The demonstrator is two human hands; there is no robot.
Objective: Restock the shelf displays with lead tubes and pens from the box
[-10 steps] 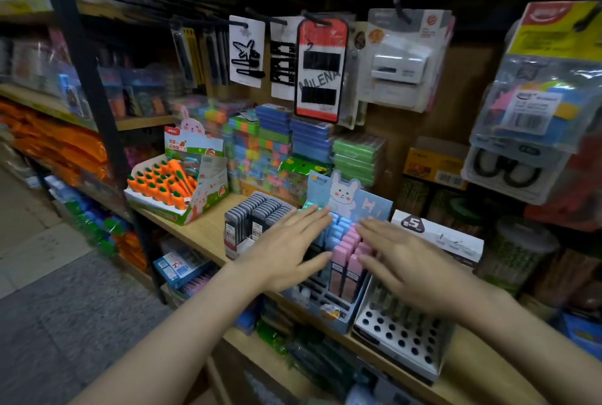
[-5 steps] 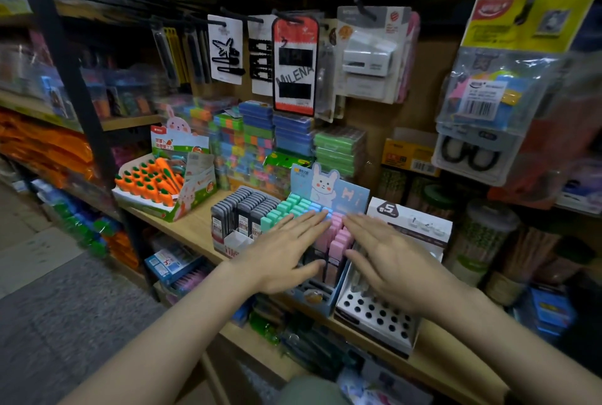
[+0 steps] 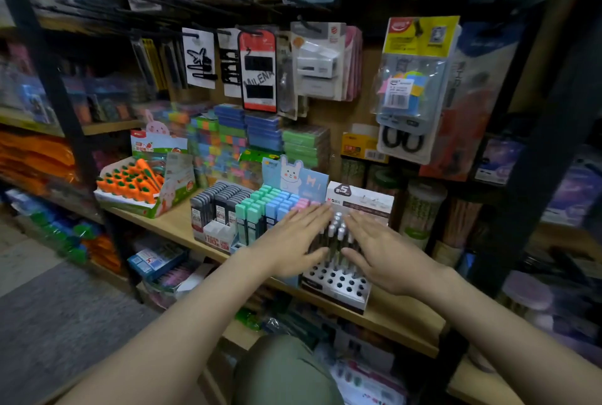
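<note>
On the wooden shelf stands a white pen display with rows of round holes, and several pens stand upright in its back rows. My left hand and my right hand lie flat with straight fingers on either side of those pens, touching them. To the left stands a rabbit-card display with green, blue and pink lead tubes, its pink end partly under my left hand. Further left is a box of dark lead tubes.
A carton of orange carrot-shaped items sits at the shelf's left end. Stacked colourful erasers stand behind the displays. Hanging blister packs, among them one with scissors, fill the wall above. Jars stand to the right. A black upright borders the left.
Both hands have shifted right, from over the pastel lead tubes to around the pens in the white display. The view has tilted and drawn back a little.
</note>
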